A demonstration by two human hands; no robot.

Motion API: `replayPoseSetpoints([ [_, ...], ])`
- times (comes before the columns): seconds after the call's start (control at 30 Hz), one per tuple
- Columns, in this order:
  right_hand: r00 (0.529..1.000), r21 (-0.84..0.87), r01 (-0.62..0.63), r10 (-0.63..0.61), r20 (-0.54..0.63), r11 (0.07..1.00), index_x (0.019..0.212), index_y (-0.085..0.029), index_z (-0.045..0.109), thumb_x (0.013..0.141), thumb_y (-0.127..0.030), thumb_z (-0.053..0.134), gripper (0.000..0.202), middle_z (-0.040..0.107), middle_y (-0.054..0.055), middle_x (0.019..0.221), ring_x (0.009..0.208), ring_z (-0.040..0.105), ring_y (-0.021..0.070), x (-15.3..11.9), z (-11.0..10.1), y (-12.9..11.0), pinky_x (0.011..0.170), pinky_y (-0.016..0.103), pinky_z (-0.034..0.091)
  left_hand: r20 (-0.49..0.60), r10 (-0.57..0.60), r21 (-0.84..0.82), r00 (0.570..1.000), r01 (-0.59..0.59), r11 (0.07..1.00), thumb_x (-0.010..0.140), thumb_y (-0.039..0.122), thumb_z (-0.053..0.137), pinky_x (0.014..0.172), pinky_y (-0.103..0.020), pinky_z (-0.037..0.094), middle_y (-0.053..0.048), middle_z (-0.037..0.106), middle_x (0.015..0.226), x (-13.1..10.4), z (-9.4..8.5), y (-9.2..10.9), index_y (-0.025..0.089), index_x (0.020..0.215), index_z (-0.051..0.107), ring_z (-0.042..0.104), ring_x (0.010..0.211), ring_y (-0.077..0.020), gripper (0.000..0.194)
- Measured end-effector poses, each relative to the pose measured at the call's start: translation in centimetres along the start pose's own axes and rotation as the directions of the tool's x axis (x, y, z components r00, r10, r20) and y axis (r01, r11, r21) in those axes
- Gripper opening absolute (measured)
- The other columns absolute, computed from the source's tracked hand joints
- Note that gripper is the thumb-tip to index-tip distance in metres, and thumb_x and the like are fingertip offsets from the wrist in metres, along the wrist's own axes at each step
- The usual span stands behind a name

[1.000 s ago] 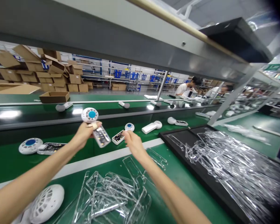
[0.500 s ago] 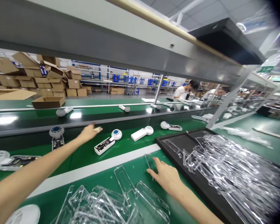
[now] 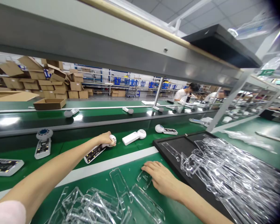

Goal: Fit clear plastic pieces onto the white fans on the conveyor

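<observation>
My left hand (image 3: 105, 139) reaches over the belt, its fingers closed around the round head of a white handheld fan (image 3: 93, 154). That fan's handle lies open, with the circuit board facing up. On the green bench, my right hand (image 3: 162, 177) has its fingers bent over the edge of a clear plastic cover (image 3: 142, 178); part of the cover is hidden under the fingers. Close by lie another clear cover (image 3: 118, 183) and a loose heap of covers (image 3: 91, 207). Right of the held fan rests a white fan (image 3: 131, 138) with its board side hidden.
A black tray (image 3: 175, 141) piled with clear covers stands at the right. More open fans (image 3: 43, 146) lie on the belt (image 3: 67, 137). A metal shelf beam (image 3: 121, 46) crosses overhead, and a slanted post (image 3: 226, 102) rises behind the tray. Co-workers sit farther back.
My left hand has come right and down onto the open fan's head and closed on it. My right hand has turned, and the clear cover under it has shifted toward me. Belt fans have moved left.
</observation>
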State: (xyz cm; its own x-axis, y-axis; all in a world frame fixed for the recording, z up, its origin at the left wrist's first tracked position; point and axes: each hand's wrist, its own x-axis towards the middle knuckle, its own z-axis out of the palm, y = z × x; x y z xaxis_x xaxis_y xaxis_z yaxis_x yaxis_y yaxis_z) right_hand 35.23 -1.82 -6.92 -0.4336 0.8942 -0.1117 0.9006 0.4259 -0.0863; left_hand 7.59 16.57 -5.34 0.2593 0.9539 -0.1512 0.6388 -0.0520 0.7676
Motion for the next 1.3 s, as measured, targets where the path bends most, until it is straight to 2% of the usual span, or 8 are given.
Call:
replayPoseSetpoints([
  [0.1, 0.978, 0.076, -0.134, 0.144, -0.152, 0.988, 0.122, -0.015, 0.059, 0.080, -0.013, 0.050, 0.043, 0.062, 0.013, 0.113, 0.108, 0.056, 0.0280, -0.4, -1.3, -0.1, 0.095, 0.047, 0.044, -0.102, 0.023, -0.094, 0.994, -0.032, 0.995, 0.050, 0.034, 0.077, 0.056, -0.027, 0.045, -0.006, 0.067, 0.077, -1.8, -1.9, 0.9, 0.017, 0.087, 0.058, 0.063, 0.074, -0.0239, 0.045],
  [0.23, 0.907, 0.255, -0.167, 0.250, -0.339, 0.952, 0.137, -0.020, 0.046, 0.091, -0.032, 0.041, 0.048, 0.058, 0.011, 0.110, 0.104, 0.056, 0.0256, 0.2, -3.9, -3.6, 0.090, 0.043, 0.048, -0.221, 0.066, -0.297, 0.973, -0.132, 0.946, 0.062, 0.049, 0.072, 0.059, -0.026, 0.044, -0.007, 0.066, 0.089, -5.1, -4.5, 2.9, 0.017, 0.102, 0.056, 0.062, 0.077, -0.0209, 0.054],
  [0.43, 0.835, 0.235, -0.106, 0.215, -0.507, 0.966, 0.144, -0.017, 0.038, 0.089, -0.028, 0.045, 0.056, 0.056, 0.013, 0.105, 0.098, 0.057, 0.0292, 5.4, -4.8, -13.1, 0.077, 0.045, 0.053, -0.248, 0.049, -0.570, 0.968, -0.187, 0.800, 0.059, 0.060, 0.073, 0.063, -0.027, 0.042, -0.005, 0.065, 0.094, -10.7, -4.0, 5.9, 0.018, 0.108, 0.054, 0.060, 0.082, -0.0206, 0.067],
  [0.57, 0.748, 0.227, -0.140, 0.253, -0.613, 0.964, 0.144, -0.012, 0.037, 0.090, -0.026, 0.045, 0.057, 0.055, 0.017, 0.106, 0.096, 0.057, 0.0308, 7.5, -3.6, -16.3, 0.069, 0.043, 0.055, -0.260, 0.053, -0.617, 0.964, -0.208, 0.759, 0.062, 0.061, 0.072, 0.066, -0.026, 0.042, -0.006, 0.065, 0.097, -13.0, -3.9, 6.6, 0.018, 0.106, 0.056, 0.059, 0.086, -0.0207, 0.064],
  [0.9, 0.723, 0.239, -0.085, 0.225, -0.653, 0.967, 0.147, -0.018, 0.033, 0.092, -0.030, 0.041, 0.056, 0.054, 0.017, 0.112, 0.097, 0.058, 0.0316, 7.9, -1.6, -17.0, 0.071, 0.044, 0.055, -0.325, 0.055, -0.620, 0.944, -0.256, 0.742, 0.063, 0.058, 0.072, 0.065, -0.027, 0.042, -0.007, 0.064, 0.095, -14.8, -4.3, 6.0, 0.018, 0.101, 0.059, 0.059, 0.085, -0.0218, 0.057],
  [1.13, 0.728, 0.378, -0.012, 0.267, -0.631, 0.926, 0.153, -0.031, -0.004, 0.095, -0.026, 0.036, 0.071, 0.059, 0.009, 0.103, 0.082, 0.062, 0.0243, 8.4, -0.1, -16.9, 0.061, 0.032, 0.051, -0.413, 0.070, -0.699, 0.908, -0.365, 0.615, 0.057, 0.055, 0.078, 0.071, -0.028, 0.045, -0.009, 0.062, 0.110, -16.1, -5.1, 6.0, 0.019, 0.115, 0.057, 0.059, 0.092, -0.0228, 0.071],
  [1.23, 0.741, 0.343, 0.018, 0.218, -0.635, 0.939, 0.153, -0.030, 0.004, 0.093, -0.022, 0.038, 0.070, 0.057, 0.009, 0.099, 0.083, 0.060, 0.0246, 8.2, -0.9, -16.5, 0.067, 0.036, 0.053, -0.305, 0.174, -0.785, 0.936, -0.350, 0.511, 0.061, 0.054, 0.078, 0.080, -0.030, 0.046, -0.010, 0.065, 0.108, -16.0, -4.6, 4.5, 0.017, 0.109, 0.062, 0.059, 0.096, -0.0234, 0.063],
  [1.3, 0.747, 0.302, 0.004, 0.198, -0.634, 0.953, 0.153, -0.029, 0.014, 0.091, -0.020, 0.041, 0.068, 0.057, 0.011, 0.099, 0.085, 0.059, 0.0264, 8.0, -1.6, -16.5, 0.071, 0.040, 0.053, -0.138, 0.216, -0.803, 0.967, -0.237, 0.547, 0.061, 0.055, 0.078, 0.083, -0.032, 0.046, -0.012, 0.068, 0.103, -15.6, -4.0, 3.4, 0.015, 0.101, 0.067, 0.061, 0.096, -0.0244, 0.057],
])
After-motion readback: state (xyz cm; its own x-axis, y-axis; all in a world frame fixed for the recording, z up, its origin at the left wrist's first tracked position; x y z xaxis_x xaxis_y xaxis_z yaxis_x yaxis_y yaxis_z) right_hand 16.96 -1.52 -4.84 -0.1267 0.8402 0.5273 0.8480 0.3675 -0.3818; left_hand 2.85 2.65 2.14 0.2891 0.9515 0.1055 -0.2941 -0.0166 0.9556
